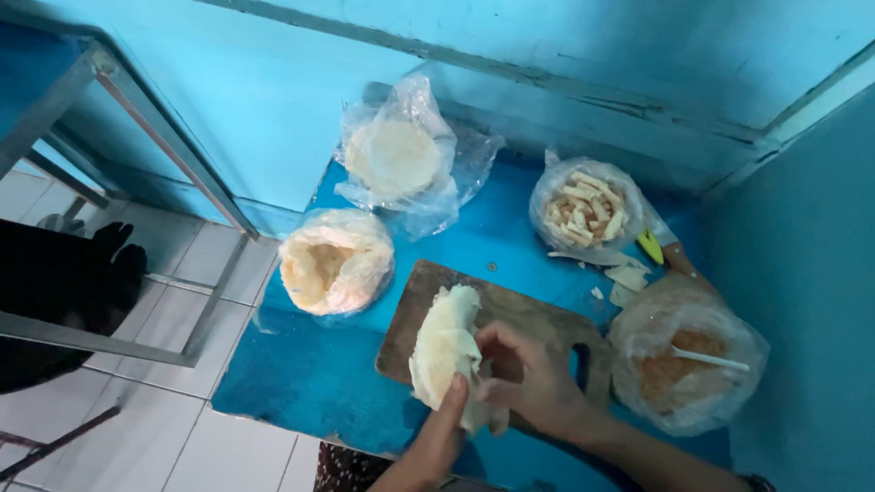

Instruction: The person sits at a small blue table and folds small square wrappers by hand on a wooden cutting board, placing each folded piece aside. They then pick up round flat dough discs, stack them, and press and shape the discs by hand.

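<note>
Right now I see my left hand point(444, 421) and my right hand point(529, 378) both holding a soft white wrapper point(445, 351) over the wooden cutting board point(510, 314). My fingers are curled shut on the wrapper, folding it. The board lies on a blue table point(319, 374). Behind it sit a bag of round flat sheets point(394, 157), a bag of pale crumpled stuff point(335, 261) and a bag of cut sticks point(585, 211). Just beside my right hand, a bag of brown filling point(684, 369) has a white spoon point(711, 360) in it.
</note>
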`<state>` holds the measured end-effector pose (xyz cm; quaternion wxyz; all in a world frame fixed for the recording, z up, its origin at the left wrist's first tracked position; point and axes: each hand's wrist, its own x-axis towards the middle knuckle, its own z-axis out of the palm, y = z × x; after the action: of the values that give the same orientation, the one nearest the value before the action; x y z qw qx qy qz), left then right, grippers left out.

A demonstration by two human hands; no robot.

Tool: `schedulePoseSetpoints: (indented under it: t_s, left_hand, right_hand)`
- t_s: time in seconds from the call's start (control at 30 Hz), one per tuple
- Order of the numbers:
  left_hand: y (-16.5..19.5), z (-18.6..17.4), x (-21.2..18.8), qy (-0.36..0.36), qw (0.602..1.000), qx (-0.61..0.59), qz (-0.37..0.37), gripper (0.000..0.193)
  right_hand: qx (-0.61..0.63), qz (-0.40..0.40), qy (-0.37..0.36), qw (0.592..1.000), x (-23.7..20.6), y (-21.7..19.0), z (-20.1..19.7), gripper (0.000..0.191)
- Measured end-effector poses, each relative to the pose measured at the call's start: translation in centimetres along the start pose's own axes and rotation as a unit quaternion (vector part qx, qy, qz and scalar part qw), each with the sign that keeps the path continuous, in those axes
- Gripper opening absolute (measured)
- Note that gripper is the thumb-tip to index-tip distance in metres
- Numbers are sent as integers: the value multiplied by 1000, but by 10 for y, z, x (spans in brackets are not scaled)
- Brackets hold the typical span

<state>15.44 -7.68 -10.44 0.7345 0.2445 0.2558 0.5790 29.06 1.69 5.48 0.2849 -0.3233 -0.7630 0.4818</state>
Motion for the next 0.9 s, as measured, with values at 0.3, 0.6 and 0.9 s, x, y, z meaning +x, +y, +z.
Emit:
schedulePoseSetpoints:
  t_s: [0.3,0.6,0.9]
  left_hand:
    - [99,49,-44,39,989,-132,-50,66]
    - [194,55,-74,59,984,-164,-48,73]
    - [212,-6,-55,51,973,-210,-85,59]
  right_hand:
    - [151,44,22,987,7,10,12,16]
    - [105,34,100,989,8,-17,74,17]
    - [143,37,192,970,11,-84,68,11]
